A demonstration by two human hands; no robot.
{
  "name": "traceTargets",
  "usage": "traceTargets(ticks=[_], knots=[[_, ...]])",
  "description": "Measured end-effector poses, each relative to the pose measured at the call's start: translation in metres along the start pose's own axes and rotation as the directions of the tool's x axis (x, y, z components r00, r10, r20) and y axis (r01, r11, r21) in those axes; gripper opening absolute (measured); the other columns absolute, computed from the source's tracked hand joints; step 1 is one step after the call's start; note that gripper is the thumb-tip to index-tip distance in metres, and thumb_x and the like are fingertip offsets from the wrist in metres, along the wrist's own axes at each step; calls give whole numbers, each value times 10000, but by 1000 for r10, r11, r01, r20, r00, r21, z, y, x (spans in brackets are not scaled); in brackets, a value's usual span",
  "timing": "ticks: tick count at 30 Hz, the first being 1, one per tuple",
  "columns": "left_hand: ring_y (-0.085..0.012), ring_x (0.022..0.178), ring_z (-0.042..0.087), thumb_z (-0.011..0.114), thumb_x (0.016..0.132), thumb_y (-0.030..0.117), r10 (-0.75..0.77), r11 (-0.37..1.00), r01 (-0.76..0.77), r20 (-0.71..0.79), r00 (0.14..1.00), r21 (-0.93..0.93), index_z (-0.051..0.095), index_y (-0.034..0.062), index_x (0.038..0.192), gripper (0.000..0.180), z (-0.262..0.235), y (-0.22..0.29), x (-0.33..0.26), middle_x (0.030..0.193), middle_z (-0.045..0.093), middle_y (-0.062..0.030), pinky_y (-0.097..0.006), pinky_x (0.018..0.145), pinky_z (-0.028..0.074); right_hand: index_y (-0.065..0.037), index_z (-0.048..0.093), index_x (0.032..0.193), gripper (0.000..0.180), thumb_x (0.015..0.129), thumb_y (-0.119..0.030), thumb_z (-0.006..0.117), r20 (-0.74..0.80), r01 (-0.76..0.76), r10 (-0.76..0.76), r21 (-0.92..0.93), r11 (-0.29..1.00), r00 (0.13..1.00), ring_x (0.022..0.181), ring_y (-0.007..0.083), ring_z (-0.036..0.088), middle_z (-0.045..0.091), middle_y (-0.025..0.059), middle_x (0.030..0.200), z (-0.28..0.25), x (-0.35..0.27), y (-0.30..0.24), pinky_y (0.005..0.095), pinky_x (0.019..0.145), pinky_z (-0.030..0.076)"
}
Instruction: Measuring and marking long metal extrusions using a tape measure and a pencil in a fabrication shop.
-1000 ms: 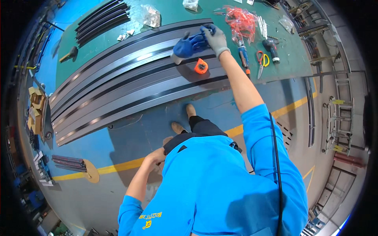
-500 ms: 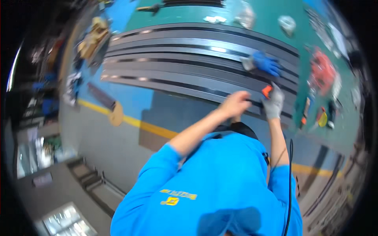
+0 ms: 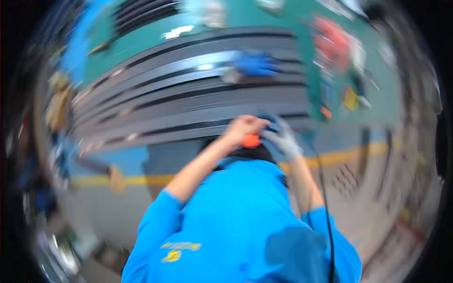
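Note:
My bare left hand (image 3: 245, 129) is closed in front of my waist, at the near edge of the long grey metal panels (image 3: 198, 106). An orange object (image 3: 251, 140) shows just under its fingers and seems held there; blur hides its kind. Close on its right is my right hand (image 3: 283, 137), in a grey work glove with darker fingertips. These fingertips almost meet the left hand, but motion smears them. Farther off, a blue-and-grey work glove (image 3: 257, 64) lies on the panels.
The panels rest on a green-topped table (image 3: 302, 14). Red plastic wrapping (image 3: 331, 43), a yellow item (image 3: 350, 99) and an orange-tipped tool (image 3: 326, 112) lie at its right. Dark slats (image 3: 144, 16) are at the back left. A black cable (image 3: 325, 207) hangs beside my right arm.
My view has swung right. My right hand has come in from over the panels toward my left hand. The orange object, earlier at the right hand, is now at the left hand.

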State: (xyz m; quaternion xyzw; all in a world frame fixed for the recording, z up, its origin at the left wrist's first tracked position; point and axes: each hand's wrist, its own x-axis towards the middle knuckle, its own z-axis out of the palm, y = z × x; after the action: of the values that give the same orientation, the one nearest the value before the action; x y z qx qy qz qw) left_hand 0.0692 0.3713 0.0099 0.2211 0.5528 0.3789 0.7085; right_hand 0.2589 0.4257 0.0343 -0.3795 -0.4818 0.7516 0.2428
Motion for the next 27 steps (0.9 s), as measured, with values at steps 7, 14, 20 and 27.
traceTargets(ticks=[7,14,20,27], knots=[[-125,717,561,770,948,347,-250,920,210,82,965,331,752,37,948,310,-136,24,-55,835,692,-25,-259,704,485,-33,728,1223,367,864,-40,807,-520,158,-1,257,953,854,778,133,669,766,67,1012,-24,12,0,239,675,558],[-110,624,538,687,941,236,-260,791,253,-68,963,557,788,4,943,253,-226,42,-98,728,660,-13,-257,604,470,-61,753,1076,225,853,-78,769,-910,71,-268,-259,963,317,734,151,657,751,35,884,-175,13,65,272,685,545],[-99,588,508,661,991,264,-337,716,313,-84,938,624,768,14,909,284,-238,33,-94,701,626,3,-255,573,448,-65,755,1078,261,833,-138,807,-737,-285,-505,-654,701,449,742,194,668,764,42,897,-186,18,88,308,727,548],[-135,593,525,667,1006,323,-250,679,314,-193,949,663,746,42,840,336,-274,7,-102,686,628,4,-292,589,462,-123,758,1115,337,786,-177,811,-629,-378,-541,-774,509,559,827,311,725,783,81,958,-173,27,82,398,812,576]])
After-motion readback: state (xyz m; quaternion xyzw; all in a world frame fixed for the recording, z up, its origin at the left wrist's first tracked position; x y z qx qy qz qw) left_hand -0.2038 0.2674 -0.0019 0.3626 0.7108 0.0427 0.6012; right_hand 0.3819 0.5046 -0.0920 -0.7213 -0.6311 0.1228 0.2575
